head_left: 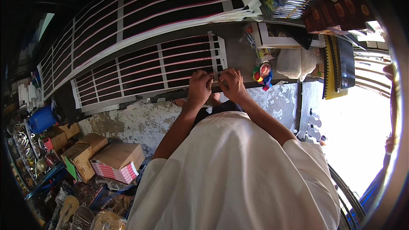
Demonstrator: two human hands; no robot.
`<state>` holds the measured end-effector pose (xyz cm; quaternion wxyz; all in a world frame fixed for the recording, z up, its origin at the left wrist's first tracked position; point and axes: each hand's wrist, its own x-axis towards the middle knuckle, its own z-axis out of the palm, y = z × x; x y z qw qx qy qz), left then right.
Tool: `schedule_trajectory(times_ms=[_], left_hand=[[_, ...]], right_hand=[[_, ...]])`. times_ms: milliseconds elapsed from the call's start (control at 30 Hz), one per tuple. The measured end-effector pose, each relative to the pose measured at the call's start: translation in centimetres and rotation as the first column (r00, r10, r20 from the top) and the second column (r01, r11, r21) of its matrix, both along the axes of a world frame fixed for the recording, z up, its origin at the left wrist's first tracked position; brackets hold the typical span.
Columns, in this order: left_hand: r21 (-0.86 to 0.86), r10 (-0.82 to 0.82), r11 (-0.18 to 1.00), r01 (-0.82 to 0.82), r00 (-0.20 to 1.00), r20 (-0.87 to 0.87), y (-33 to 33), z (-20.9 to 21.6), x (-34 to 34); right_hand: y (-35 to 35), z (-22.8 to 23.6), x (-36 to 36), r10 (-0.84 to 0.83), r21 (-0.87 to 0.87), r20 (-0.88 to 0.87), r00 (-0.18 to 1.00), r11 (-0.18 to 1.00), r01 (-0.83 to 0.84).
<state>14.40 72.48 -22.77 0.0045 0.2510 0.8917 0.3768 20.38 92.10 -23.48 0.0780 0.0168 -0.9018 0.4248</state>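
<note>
A printed sheet, black with white grid lines and thin red stripes, lies on the dark counter. My left hand is over the sheet's near right part, its fingers curled together. Just past the sheet's right end, close beside it, is my right hand, with thumb and fingers bent inward. The fingertips of both hands nearly meet at the sheet's near right corner. Whatever is between them is too small or hidden to make out. Behind lies a thick stack of similar larger sheets, raised above the counter.
Right of my hands sit rolls of coloured ribbon, a white plastic-wrapped bundle and a white-edged box. Yellow and black spiral-bound books stand by the bright opening. Cardboard boxes are piled at lower left, near a blue container.
</note>
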Motion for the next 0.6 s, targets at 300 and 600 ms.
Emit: schedule_trajectory(times_ms=[300, 600], left_hand=[[0.075, 0.012, 0.997, -0.010, 1.000, -0.027, 0.0, -0.4, -0.1], [0.084, 0.003, 0.996, 0.000, 0.999, -0.035, -0.1, -0.6, -0.1]], right_hand=[[0.3, -0.9, -1.0, -0.038, -0.027, 0.168, 0.985, 0.999, 0.043], [0.6, -1.0, -1.8, -0.045, 0.043, 0.168, 0.985, 0.998, 0.038]])
